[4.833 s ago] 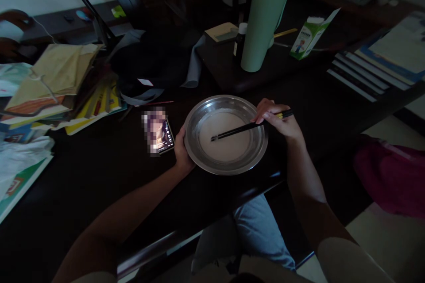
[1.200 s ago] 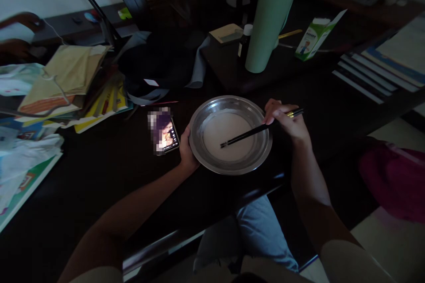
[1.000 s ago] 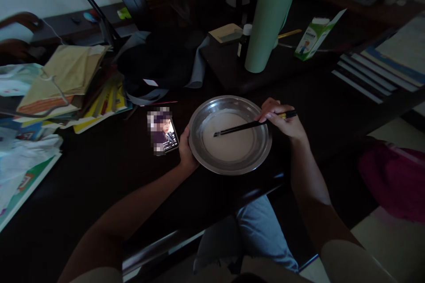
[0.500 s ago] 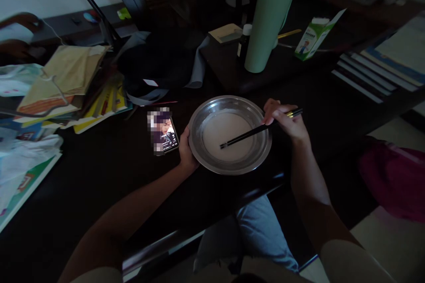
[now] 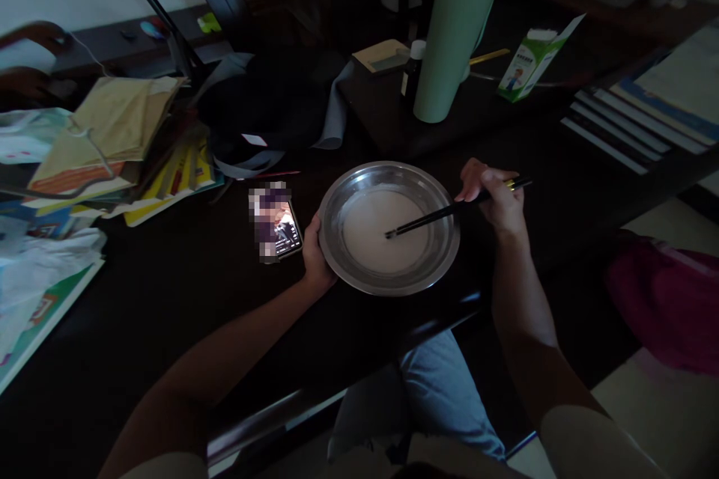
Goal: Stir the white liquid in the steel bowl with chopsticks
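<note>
While the right hand (image 5: 495, 198) pinches the chopsticks (image 5: 427, 218), the left hand (image 5: 317, 256) clasps the left side of the metal bowl (image 5: 443, 251) of whitish liquid (image 5: 371, 228), near the front edge of the table (image 5: 342, 333). If this hold loosens, a hard push may cause spilling.

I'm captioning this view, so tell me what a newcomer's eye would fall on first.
Probably the glowing phone on the dark table, just left of the metal bowl. Next, that bowl of whitish liquid in the middle, left hand against its side, chopsticks slanting in from the right hand. Behind stands a tall green flask.
</note>
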A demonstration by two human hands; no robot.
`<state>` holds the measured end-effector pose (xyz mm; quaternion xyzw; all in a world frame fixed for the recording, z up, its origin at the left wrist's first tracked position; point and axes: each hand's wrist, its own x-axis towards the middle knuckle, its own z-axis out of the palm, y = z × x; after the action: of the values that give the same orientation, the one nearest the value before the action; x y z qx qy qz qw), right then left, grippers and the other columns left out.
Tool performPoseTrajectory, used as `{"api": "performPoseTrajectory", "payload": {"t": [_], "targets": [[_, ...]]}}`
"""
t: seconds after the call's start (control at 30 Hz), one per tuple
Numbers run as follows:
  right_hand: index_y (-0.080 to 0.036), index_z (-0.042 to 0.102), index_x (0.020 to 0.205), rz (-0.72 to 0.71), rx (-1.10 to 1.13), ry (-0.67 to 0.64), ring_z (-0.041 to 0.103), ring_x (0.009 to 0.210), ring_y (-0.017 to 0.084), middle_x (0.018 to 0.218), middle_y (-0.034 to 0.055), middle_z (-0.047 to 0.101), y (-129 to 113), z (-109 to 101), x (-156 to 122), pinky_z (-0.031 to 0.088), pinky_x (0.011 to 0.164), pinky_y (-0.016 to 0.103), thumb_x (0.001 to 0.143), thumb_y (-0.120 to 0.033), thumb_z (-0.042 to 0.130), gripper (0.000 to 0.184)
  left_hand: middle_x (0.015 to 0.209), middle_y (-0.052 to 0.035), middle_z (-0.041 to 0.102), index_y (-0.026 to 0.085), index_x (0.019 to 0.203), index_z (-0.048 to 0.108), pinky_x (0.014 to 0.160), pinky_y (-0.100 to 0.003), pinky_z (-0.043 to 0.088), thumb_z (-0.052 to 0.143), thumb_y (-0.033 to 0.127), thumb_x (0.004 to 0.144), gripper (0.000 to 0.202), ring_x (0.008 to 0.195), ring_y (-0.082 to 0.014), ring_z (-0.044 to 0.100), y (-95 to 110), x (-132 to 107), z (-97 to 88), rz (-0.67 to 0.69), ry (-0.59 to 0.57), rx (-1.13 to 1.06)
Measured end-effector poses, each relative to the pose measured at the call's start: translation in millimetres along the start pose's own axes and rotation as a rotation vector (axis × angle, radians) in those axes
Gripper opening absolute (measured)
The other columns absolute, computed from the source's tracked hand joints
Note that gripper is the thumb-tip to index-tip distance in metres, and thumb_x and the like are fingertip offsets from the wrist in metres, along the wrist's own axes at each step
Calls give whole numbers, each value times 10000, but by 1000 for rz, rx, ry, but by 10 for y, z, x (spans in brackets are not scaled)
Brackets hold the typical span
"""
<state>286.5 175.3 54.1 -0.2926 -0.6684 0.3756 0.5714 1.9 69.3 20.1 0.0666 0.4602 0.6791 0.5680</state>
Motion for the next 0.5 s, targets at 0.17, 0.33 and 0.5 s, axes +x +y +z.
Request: {"api": "performPoseTrajectory", "payload": {"t": [0.17,0.33,0.5], "targets": [[-345,822,715,38,-53,-274,658,766,229,639,-16,738,-47,29,14,462,854,475,996,-580,685,390,887,-25,816,223,899,751,942,-379,609,729,471,898,249,980,-255,777,-16,13,-28,41,-23,6],[-330,812,713,67,-169,-206,687,804,239,715,-2,788,-50,54,28,494,884,491,945,-670,710,424,874,-27,813,223,878,759,929,-375,601,705,442,899,226,982,-265,770,-19,11,-7,37,-3,-13],[-315,735,616,52,-121,18,641,738,239,624,-4,709,-7,27,8,505,951,532,952,-690,686,505,873,-38,819,221,864,777,907,-366,596,667,441,907,250,987,-261,764,-8,0,9,0,10,-24]]}}
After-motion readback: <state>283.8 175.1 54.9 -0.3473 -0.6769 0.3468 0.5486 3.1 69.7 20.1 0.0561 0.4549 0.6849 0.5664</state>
